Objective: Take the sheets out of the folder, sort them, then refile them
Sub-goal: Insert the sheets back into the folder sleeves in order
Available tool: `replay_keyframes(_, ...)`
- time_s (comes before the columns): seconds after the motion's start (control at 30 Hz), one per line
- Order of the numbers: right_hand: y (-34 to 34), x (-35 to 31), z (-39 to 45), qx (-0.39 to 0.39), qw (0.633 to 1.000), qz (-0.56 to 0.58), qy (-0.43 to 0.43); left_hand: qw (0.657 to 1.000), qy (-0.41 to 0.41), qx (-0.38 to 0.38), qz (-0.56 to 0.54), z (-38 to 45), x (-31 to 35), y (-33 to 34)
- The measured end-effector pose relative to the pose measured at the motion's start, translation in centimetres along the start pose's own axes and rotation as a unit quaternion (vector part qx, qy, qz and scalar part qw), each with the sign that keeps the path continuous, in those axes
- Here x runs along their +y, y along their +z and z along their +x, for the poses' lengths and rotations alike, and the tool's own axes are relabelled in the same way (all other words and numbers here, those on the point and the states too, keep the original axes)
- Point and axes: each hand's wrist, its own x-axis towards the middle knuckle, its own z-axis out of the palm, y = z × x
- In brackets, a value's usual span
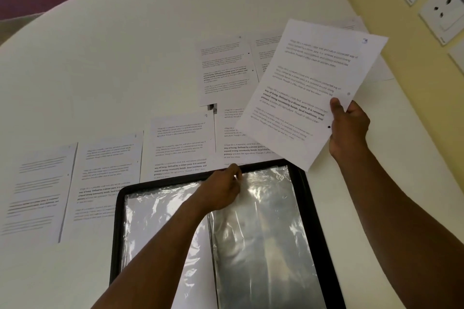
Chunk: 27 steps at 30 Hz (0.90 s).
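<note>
Right hand (347, 125) pinches the lower right edge of a sheet marked 3 (311, 88), thumb on top, holding it tilted in the air. Left hand (223, 188) nips the top edge of a clear sleeve (258, 228) in the open black folder (319, 233). Other sheets (180, 143) lie spread on the white table (113, 45) beyond. Light and floppy, the sheet will likely sag; the glossy sleeve looks slippery, so its mouth probably needs holding open.

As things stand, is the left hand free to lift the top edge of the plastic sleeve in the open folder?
Probably yes. The left hand already rests at the sleeve's top edge, with nothing covering it; the right hand holds a sheet off to the side.
</note>
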Motion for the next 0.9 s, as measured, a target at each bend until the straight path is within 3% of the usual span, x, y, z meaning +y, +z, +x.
replay_keyframes(0.37,7.9,2.0,-1.8,-0.092,0.985,0.111,0.093,0.998,-0.011,0.047,-0.034,-0.9,0.2,1.0)
replay_keyframes(0.5,9.1,3.1,-2.9,-0.116,0.975,0.138,0.132,0.999,0.022,0.005,-0.032,-1.1,0.9,1.5)
replay_keyframes(0.7,8.6,5.1,-4.1,-0.136,0.976,0.082,0.152,0.998,0.063,-0.027,-0.011,-1.0,0.9,2.7)
replay_keyframes(0.9,6.5,5.8,-3.5,-0.162,0.975,0.039,0.144,0.997,0.007,0.065,-0.040,-0.9,0.7,3.4)
